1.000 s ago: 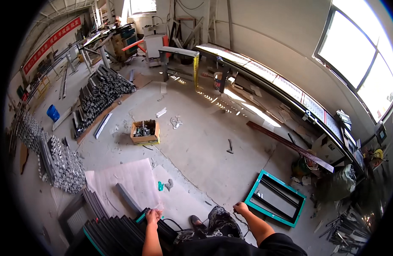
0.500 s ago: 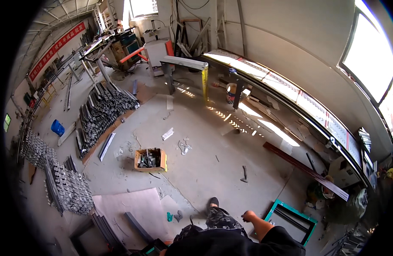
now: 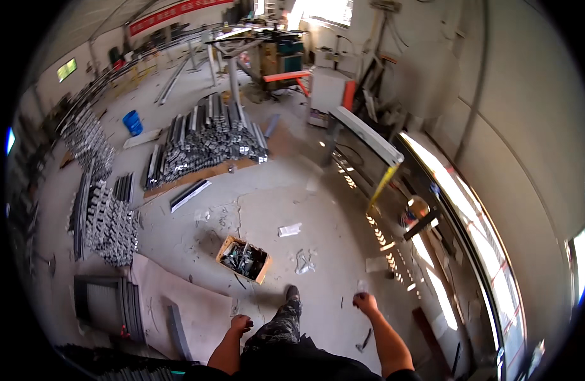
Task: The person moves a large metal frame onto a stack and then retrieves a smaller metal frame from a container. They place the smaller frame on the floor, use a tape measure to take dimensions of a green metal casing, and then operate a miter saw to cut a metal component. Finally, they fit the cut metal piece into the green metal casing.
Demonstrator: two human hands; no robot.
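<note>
Both my arms hang in front of me, apart from each other, above the grey floor. My left hand (image 3: 242, 324) is loosely curled beside my leg, near the edge of a pale pink sheet (image 3: 181, 289), and I see nothing in it. My right hand (image 3: 365, 302) has its fingers bent inward, and no held thing shows there either. On the floor just below it lies a hammer-like tool (image 3: 364, 341). Ahead of my foot stands an open cardboard box (image 3: 262, 274) full of small dark hardware pieces. Beside the box lies a crumpled clear plastic scrap (image 3: 304, 261).
Stacks of metal profiles (image 3: 207, 140) lie ahead left, with more bundles (image 3: 108, 222) at the left. A grey beam stand (image 3: 368, 136) with a yellow leg and a long bench (image 3: 476, 222) flank the right wall. A blue bucket (image 3: 132, 122) stands farther off.
My view has swung right and forward, so the box and profile stacks sit differently in it. My left hand has come into view. The green frame at my right has left the view.
</note>
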